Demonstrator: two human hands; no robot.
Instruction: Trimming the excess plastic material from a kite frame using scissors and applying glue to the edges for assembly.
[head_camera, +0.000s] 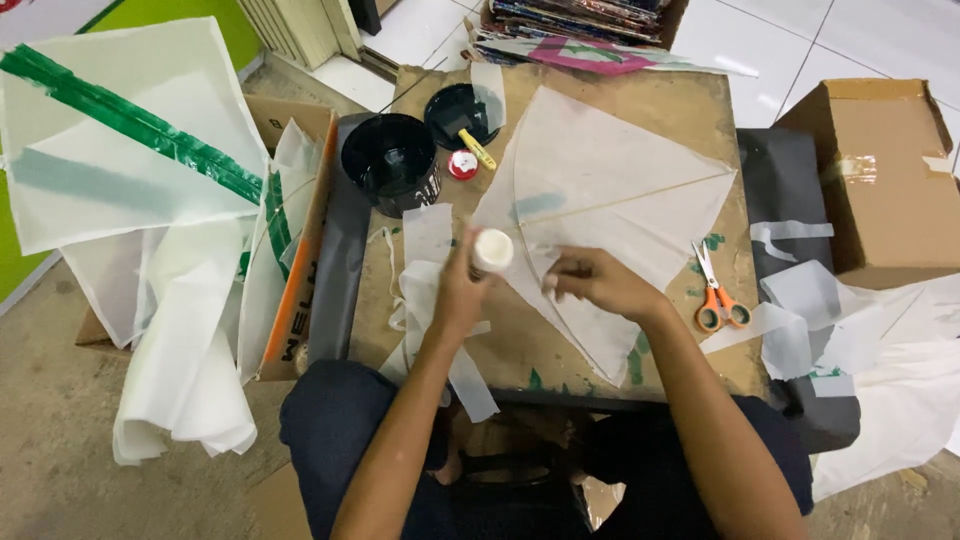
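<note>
Kite, frame centre on board: thin white paper on slim sticks; likely light, tearable; best pressed flat near the spine. Right hand fingers press its lower edge. Left hand wraps glue bottle. Scissors right; black tub upper left.

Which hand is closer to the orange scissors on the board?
Right. The right hand presses the white kite paper just left of the orange scissors; the left hand, holding a white bottle, is farther left.
</note>
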